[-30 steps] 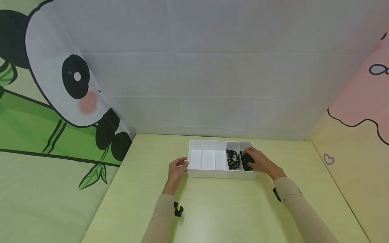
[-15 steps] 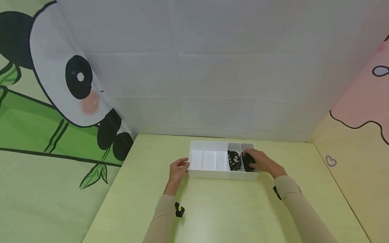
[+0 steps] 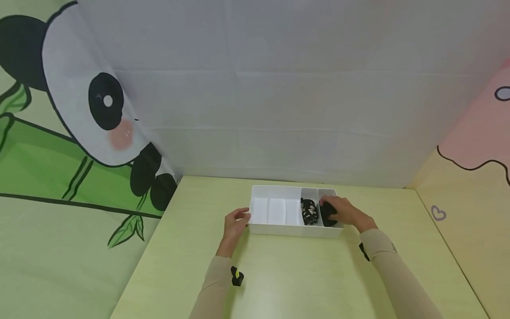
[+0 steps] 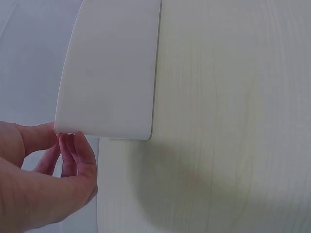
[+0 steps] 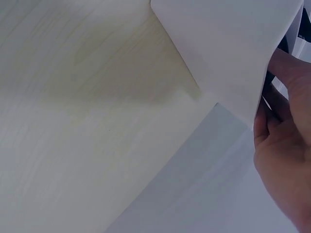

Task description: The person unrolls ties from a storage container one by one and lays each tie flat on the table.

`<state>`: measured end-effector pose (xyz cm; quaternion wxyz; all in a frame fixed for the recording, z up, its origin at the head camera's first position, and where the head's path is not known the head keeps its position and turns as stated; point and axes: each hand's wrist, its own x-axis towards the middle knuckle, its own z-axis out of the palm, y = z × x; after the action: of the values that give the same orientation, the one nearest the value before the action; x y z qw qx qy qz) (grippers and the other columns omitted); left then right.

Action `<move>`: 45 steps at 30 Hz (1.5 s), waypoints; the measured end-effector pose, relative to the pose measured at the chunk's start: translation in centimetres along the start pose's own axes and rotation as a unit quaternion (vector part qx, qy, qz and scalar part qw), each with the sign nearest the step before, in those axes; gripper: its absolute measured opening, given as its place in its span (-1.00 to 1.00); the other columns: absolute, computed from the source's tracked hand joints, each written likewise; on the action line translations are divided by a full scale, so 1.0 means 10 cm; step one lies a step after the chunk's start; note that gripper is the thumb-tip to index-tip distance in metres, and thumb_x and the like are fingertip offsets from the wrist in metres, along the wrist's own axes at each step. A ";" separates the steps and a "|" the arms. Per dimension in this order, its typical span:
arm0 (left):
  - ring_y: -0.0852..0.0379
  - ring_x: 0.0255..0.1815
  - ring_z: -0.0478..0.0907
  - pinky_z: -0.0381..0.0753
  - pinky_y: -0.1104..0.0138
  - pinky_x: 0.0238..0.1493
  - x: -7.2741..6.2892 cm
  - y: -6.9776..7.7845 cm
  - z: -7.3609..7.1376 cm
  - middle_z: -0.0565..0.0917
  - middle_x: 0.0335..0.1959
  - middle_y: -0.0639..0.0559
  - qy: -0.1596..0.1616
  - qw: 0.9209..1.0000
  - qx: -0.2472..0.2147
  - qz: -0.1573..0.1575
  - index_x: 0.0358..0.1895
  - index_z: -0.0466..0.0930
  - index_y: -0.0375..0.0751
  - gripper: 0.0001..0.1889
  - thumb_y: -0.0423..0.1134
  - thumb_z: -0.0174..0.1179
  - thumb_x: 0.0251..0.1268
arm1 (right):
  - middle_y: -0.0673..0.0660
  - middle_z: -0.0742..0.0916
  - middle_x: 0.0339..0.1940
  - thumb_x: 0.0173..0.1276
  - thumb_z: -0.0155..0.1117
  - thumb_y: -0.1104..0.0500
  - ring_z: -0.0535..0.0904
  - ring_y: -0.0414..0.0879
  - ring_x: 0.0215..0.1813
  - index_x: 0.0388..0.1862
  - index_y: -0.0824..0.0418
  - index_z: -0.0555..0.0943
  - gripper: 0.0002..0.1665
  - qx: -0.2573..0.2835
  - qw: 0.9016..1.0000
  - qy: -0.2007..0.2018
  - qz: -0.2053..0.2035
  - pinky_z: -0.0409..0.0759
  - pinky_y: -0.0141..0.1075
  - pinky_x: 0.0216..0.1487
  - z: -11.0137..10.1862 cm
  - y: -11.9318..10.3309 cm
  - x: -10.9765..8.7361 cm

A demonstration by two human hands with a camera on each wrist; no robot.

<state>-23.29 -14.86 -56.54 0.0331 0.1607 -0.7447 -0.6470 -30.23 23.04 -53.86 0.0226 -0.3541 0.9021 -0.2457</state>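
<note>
A white divided box (image 3: 295, 230) stands on the table. My left hand (image 3: 235, 226) pinches its left end wall between thumb and fingers, and in the left wrist view the fingertips meet at the rim. In the box's far-right compartment lies a black cloth bundle (image 3: 327, 215), which my right hand (image 3: 343, 210) holds from above with curled fingers. The right wrist view shows that hand (image 5: 289, 111) reaching over the box's end wall, the cloth mostly hidden. One compartment to the left sits a folded black cloth with a pale floral print (image 3: 309, 212), touched by neither hand.
Wider sections of the box (image 3: 276, 210), split by low ridges, lie at its left. The pale wooden table (image 3: 287, 274) runs back to a white sheet (image 3: 271, 110). A panda print hangs at left, a pink figure (image 3: 484, 128) at right.
The whole view has shifted slightly, so box and hands appear a little further right. Both hands keep their places on the box and the black cloth.
</note>
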 end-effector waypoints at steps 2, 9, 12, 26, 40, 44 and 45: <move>0.14 -0.30 0.54 0.63 0.31 -0.21 -0.01 0.01 0.00 0.64 -0.18 -0.16 0.001 1.000 0.003 0.000 0.12 0.66 -0.44 -0.71 -0.41 0.26 0.41 | 0.19 0.66 -0.05 0.17 0.51 0.48 0.56 0.15 -0.05 0.02 0.20 0.52 -0.49 -0.006 1.000 0.003 -0.006 0.52 0.19 -0.05 0.00 0.00 0.00; 0.15 -0.30 0.54 0.63 0.32 -0.20 -0.02 -0.02 -0.01 0.64 -0.17 -0.17 -0.008 1.000 -0.004 0.002 0.11 0.67 -0.43 -0.72 -0.41 0.26 0.41 | 0.23 0.67 0.02 0.20 0.48 0.49 0.56 0.22 0.06 0.09 0.26 0.55 -0.50 0.002 1.000 0.000 0.009 0.45 0.27 0.06 0.03 0.02 -0.04; 0.13 -0.28 0.55 0.64 0.31 -0.21 -0.02 -0.04 -0.02 0.64 -0.16 -0.19 -0.010 1.000 -0.007 0.006 0.12 0.65 -0.46 -0.71 -0.42 0.25 0.41 | 0.22 0.67 0.03 0.20 0.47 0.49 0.55 0.22 0.08 0.10 0.27 0.55 -0.50 0.006 1.000 0.001 0.017 0.42 0.30 0.09 0.04 0.02 -0.06; 0.03 -0.20 0.60 0.66 0.26 -0.15 -0.04 -0.02 -0.03 0.67 -0.10 -0.23 -0.016 1.000 0.003 0.010 0.12 0.67 -0.41 -0.73 -0.40 0.24 0.44 | 0.26 0.68 0.06 0.21 0.43 0.52 0.58 0.20 0.08 0.11 0.29 0.59 -0.52 0.039 0.999 0.007 0.033 0.54 0.16 0.08 0.06 0.01 -0.09; 0.09 -0.25 0.56 0.65 0.30 -0.19 -0.07 -0.01 -0.07 0.63 -0.14 -0.19 -0.011 1.000 -0.003 -0.003 0.14 0.65 -0.44 -0.71 -0.40 0.25 0.43 | 0.29 0.67 0.08 0.21 0.44 0.52 0.57 0.26 0.14 0.09 0.35 0.59 -0.54 0.069 0.997 0.027 0.016 0.54 0.17 0.11 0.07 0.02 -0.09; 0.08 -0.27 0.57 0.65 0.30 -0.20 -0.07 -0.01 -0.08 0.64 -0.12 -0.24 -0.012 1.000 -0.008 -0.001 0.13 0.65 -0.44 -0.72 -0.41 0.24 0.43 | 0.30 0.67 0.09 0.20 0.44 0.53 0.57 0.27 0.14 0.08 0.35 0.59 -0.53 0.070 0.997 0.040 0.015 0.53 0.18 0.12 0.07 0.02 -0.09; 0.09 -0.27 0.57 0.65 0.29 -0.19 -0.07 -0.02 -0.08 0.64 -0.11 -0.24 -0.012 1.000 -0.008 -0.001 0.13 0.66 -0.43 -0.72 -0.41 0.24 0.43 | 0.30 0.67 0.09 0.20 0.44 0.53 0.57 0.27 0.15 0.08 0.35 0.60 -0.54 0.071 0.997 0.041 0.016 0.53 0.18 0.13 0.07 0.02 -0.09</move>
<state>-22.39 -15.48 -56.46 0.0247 0.1530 -0.7399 -0.6546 -29.49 23.47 -54.73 0.0140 -0.3267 0.8882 -0.3228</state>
